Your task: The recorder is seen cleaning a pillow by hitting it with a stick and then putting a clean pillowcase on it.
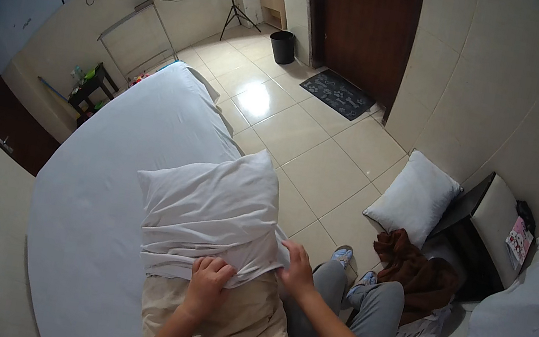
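A beige, stained pillow (219,319) lies on the bed's near edge, its far part inside a white pillowcase (214,202). The case is bunched in folds around the pillow's middle. My left hand (212,278) grips the case's gathered opening edge at the centre, fingers curled over the cloth. At the right side of the same edge, my right hand (294,270) pinches the cloth between thumb and fingers. The pillow's near part is bare between my forearms.
The bed with a white sheet (98,215) extends left and ahead. On the floor at right are a white pillow (413,196), brown cloth (420,282) and a dark cabinet (483,255). Farther off stand a black bin (282,48), a doormat (338,93) and a lamp on a tripod (231,6).
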`<state>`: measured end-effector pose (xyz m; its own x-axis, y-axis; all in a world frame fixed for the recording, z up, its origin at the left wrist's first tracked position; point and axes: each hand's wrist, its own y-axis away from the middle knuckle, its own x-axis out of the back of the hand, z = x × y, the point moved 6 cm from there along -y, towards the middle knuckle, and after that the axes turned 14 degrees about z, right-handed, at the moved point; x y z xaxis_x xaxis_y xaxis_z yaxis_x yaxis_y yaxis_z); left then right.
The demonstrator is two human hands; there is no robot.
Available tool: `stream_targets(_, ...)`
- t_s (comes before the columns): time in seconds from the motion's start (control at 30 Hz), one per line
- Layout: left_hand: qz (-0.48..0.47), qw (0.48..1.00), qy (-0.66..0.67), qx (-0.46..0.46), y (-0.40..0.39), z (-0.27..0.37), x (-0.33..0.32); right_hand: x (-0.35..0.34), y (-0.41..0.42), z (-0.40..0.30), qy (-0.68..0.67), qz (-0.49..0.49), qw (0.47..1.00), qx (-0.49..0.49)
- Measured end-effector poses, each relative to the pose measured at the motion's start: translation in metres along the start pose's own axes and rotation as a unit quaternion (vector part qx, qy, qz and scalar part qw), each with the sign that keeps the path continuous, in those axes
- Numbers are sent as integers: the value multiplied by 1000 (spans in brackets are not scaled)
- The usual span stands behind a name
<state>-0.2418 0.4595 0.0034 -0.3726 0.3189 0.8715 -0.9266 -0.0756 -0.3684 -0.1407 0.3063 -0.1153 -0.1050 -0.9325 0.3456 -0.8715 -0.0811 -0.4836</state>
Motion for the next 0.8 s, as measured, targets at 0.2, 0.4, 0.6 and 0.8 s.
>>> stream_targets(0.2, 127, 990, -50, 43, -13, 4, 7, -18, 16, 5, -66, -172, 980, -71)
stream_targets(0.4, 15, 996, -74, 46, -30, -1, -10, -7, 42, 2, -128, -246, 952, -129)
stream_targets(0.6, -105, 992, 24, 65, -21, 7, -13, -19, -4, 0, -96, -2, 994, -60)
stream_targets(0.8, 36, 998, -57, 2, -48, 5, -6, 6, 20, -9, -173, -144, 974, 6)
